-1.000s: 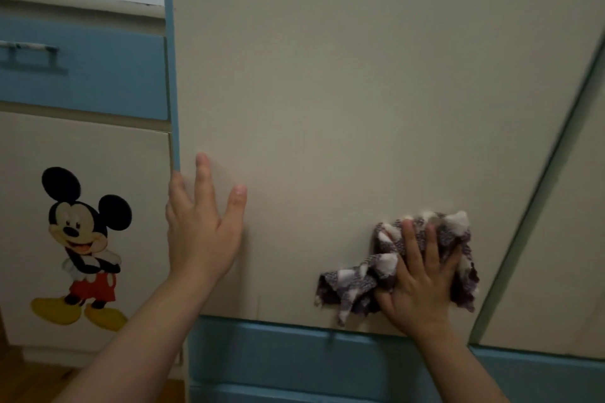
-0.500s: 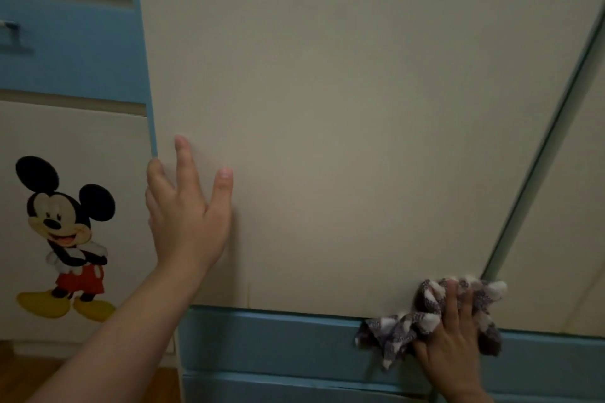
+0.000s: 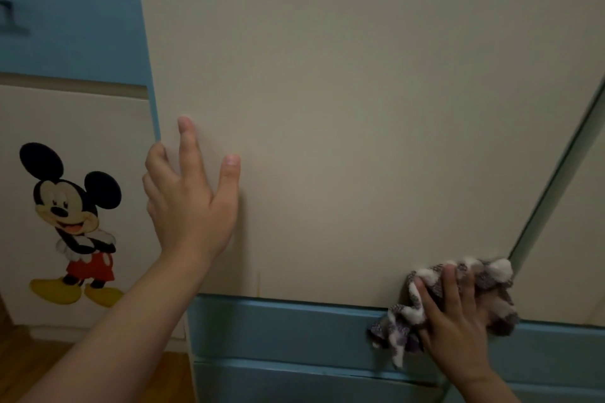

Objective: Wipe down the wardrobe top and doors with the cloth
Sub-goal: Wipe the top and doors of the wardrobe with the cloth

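Two hands are up on the wardrobe in my head-cam feed, so here's the rundown. The left hand [image 3: 190, 206] lies flat on the big cream door [image 3: 327, 108], fingers straight and spread, holding nothing. It sits right by the door's left side, and its outer fingers reach the blue edge strip [image 3: 144, 59]. I can't tell if they hook round it.

The right hand [image 3: 458, 327] is down at the door's bottom right corner, pressing the cloth [image 3: 401, 321] against the wardrobe. The fingers look fairly straight and laid over it, more a flat push than a fist. The cloth is a bunched-up checked thing, purple-grey and white. It straddles the line where the cream door meets the blue bottom panel [image 3: 278, 321], with a loose end hanging over the blue to the left of the hand. Its top right bit touches the gap [image 3: 556, 180] that runs up between this door and the next door [image 3: 579, 239].

Off to the left there's a lower cupboard door [image 3: 98, 114] with a cartoon mouse sticker [image 3: 72, 216] on it, and above that a blue drawer [image 3: 72, 26] with a handle [image 3: 9, 20] just in frame. Wooden floor [image 3: 170, 376] shows at the bottom, behind the left forearm.
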`<act>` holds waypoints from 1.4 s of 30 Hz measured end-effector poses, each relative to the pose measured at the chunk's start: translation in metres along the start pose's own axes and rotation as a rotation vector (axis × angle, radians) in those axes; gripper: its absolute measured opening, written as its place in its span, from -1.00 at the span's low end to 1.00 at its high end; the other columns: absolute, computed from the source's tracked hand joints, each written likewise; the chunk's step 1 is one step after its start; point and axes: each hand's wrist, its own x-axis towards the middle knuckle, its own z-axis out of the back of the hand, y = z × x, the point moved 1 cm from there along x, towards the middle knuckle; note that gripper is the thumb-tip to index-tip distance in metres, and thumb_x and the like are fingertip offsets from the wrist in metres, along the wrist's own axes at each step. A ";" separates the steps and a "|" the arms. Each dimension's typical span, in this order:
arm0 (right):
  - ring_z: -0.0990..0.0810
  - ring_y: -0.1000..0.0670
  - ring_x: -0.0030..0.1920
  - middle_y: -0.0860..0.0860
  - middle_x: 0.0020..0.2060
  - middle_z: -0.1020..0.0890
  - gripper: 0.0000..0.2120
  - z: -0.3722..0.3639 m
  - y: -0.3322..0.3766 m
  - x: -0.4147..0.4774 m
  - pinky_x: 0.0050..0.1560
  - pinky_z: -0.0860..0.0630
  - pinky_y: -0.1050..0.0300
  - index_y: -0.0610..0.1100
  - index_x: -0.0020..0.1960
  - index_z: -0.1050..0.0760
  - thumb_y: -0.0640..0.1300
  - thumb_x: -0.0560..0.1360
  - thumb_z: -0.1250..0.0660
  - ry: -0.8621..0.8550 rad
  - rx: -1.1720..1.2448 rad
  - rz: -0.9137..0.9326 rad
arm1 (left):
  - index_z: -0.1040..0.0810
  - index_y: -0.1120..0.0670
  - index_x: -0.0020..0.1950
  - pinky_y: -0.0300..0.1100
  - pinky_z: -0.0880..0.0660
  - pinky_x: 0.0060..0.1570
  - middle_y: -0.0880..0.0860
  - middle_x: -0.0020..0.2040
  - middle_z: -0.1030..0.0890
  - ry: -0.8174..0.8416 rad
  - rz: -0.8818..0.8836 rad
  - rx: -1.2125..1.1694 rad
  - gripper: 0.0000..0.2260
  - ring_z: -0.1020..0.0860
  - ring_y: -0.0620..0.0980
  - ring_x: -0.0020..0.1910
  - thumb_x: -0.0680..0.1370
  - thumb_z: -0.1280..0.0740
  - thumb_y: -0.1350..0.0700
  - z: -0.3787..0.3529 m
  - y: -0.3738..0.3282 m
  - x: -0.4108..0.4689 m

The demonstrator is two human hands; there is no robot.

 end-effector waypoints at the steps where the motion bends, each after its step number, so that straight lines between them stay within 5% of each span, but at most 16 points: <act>1: 0.14 -0.21 0.51 -0.06 0.53 0.11 -0.32 0.000 0.003 0.003 0.13 -0.24 -0.39 0.16 0.52 0.11 0.10 0.47 -0.09 -0.020 -0.017 0.046 | 0.06 -0.10 0.51 0.15 -0.15 0.32 0.24 0.45 -0.09 -0.006 0.001 0.002 -0.35 -0.11 0.20 0.40 0.46 -0.01 -0.24 -0.001 0.000 0.000; 3: 0.12 -0.20 0.51 -0.05 0.54 0.09 -0.24 -0.001 0.015 0.012 0.18 -0.19 -0.34 0.15 0.52 0.08 0.05 0.38 -0.14 -0.050 -0.044 0.142 | 0.07 -0.10 0.51 0.15 -0.15 0.32 0.24 0.45 -0.09 -0.013 0.006 0.004 -0.35 -0.11 0.20 0.40 0.46 0.00 -0.24 -0.002 -0.001 0.001; 7: 0.05 -0.17 0.52 -0.03 0.54 0.02 -0.48 -0.008 0.057 0.032 0.39 0.14 -0.34 0.14 0.51 -0.04 0.01 0.56 -0.02 -0.122 -0.042 0.268 | 0.07 -0.12 0.50 0.12 -0.13 0.33 0.21 0.45 -0.08 -0.002 0.013 -0.024 -0.36 -0.10 0.18 0.41 0.46 0.00 -0.24 -0.001 -0.001 0.000; 11: 0.02 -0.12 0.52 -0.01 0.54 0.02 -0.61 -0.016 0.111 0.051 0.43 0.18 -0.26 0.09 0.41 -0.27 -0.05 0.60 0.02 -0.158 0.084 0.332 | 0.07 -0.13 0.50 0.08 -0.13 0.33 0.20 0.46 -0.07 0.025 0.001 -0.028 -0.37 -0.09 0.15 0.42 0.46 0.00 -0.23 0.003 0.001 0.000; 15: -0.02 -0.08 0.51 0.01 0.50 -0.14 -0.66 -0.024 0.161 0.071 0.48 0.05 -0.09 0.00 0.36 -0.37 -0.12 0.64 0.00 -0.148 0.321 0.403 | 0.06 -0.13 0.50 0.06 -0.14 0.33 0.20 0.46 -0.08 0.065 -0.021 -0.023 -0.37 -0.09 0.14 0.42 0.46 0.02 -0.24 0.007 0.005 0.000; 22: -0.28 -0.19 0.38 -0.17 0.30 -0.48 -0.66 -0.029 0.222 0.098 0.44 -0.13 -0.15 -0.21 0.33 -0.40 -0.17 0.65 -0.01 -0.064 0.400 0.642 | 0.04 -0.16 0.49 0.00 -0.09 0.37 0.14 0.49 -0.03 0.150 -0.059 -0.061 -0.37 -0.04 0.08 0.46 0.44 0.01 -0.26 0.015 0.015 0.002; 27: -0.28 -0.14 0.34 -0.08 0.27 -0.52 -0.49 -0.029 0.249 0.112 0.41 -0.16 -0.15 -0.17 0.28 -0.49 0.00 0.39 -0.43 0.013 0.225 0.751 | 0.04 -0.18 0.49 0.03 -0.09 0.37 0.10 0.50 0.00 0.180 -0.052 -0.080 -0.38 -0.02 0.07 0.48 0.44 0.02 -0.26 0.016 0.017 0.002; 31: -0.28 -0.13 0.34 -0.05 0.28 -0.52 -0.44 -0.024 0.255 0.117 0.43 -0.09 -0.09 -0.15 0.28 -0.49 0.03 0.34 -0.47 -0.008 0.219 0.751 | 0.02 -0.17 0.49 -0.04 -0.09 0.37 0.07 0.51 -0.03 0.159 -0.039 -0.157 -0.40 -0.04 0.00 0.48 0.46 0.05 -0.25 0.015 0.018 0.002; 35: -0.33 -0.09 0.33 -0.06 0.28 -0.52 -0.48 -0.017 0.246 0.120 0.40 -0.20 -0.07 -0.16 0.28 -0.49 -0.02 0.36 -0.41 -0.055 0.291 0.775 | -0.02 -0.12 0.49 -0.30 -0.07 0.33 -0.14 0.47 -0.14 0.155 0.040 -0.486 -0.44 -0.13 -0.33 0.39 0.52 0.05 -0.24 0.023 0.030 -0.002; 42: -0.14 -0.10 0.47 -0.06 0.48 -0.22 -0.47 -0.025 0.190 0.101 0.38 -0.25 -0.24 -0.14 0.49 -0.13 -0.11 0.54 -0.12 0.112 0.330 0.761 | -0.24 -0.05 0.44 0.04 -0.13 0.41 -0.06 0.27 -0.45 0.133 0.316 -0.686 -0.44 -0.42 -0.09 0.25 0.56 0.21 -0.24 0.025 0.062 -0.015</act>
